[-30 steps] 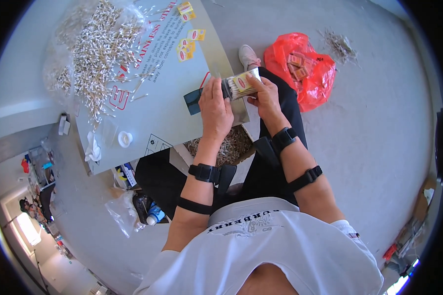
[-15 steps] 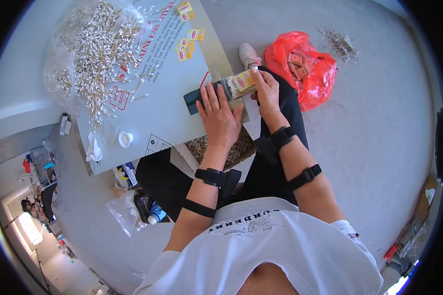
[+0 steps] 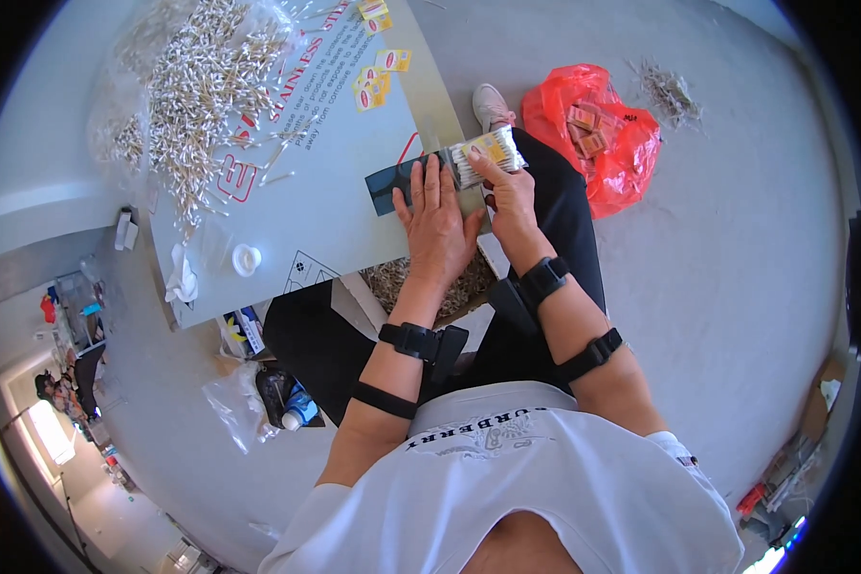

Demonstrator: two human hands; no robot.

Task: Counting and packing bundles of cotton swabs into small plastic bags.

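A pack of cotton swabs [image 3: 468, 172] with a yellow card [image 3: 494, 146] on top sits at the table's right edge. My right hand [image 3: 514, 203] is closed on its near side, thumb across the card. Clear plastic shows around the pack's outer end. My left hand [image 3: 438, 234] lies flat with fingers stretched over a dark green strip [image 3: 385, 194] on the table, fingertips close to the pack's inner end. The palm side of the left hand is hidden. Farther up the table are several loose yellow cards [image 3: 370, 93] and a large heap of cotton swabs [image 3: 206, 105] in clear plastic.
A red plastic bag [image 3: 631, 182] with orange packs [image 3: 585, 119] stands on the floor at right, a pile of thin sticks [image 3: 667, 93] beyond it. Under the table edge is a box of brownish bits [image 3: 385, 279]. A white round piece [image 3: 246, 260] and crumpled tissue [image 3: 182, 277] lie at the table's left.
My right hand has shifted from the pack's outer end to its near side, and the thumb now lies over the card. My left hand stays flat on the strip. The view has moved slightly.
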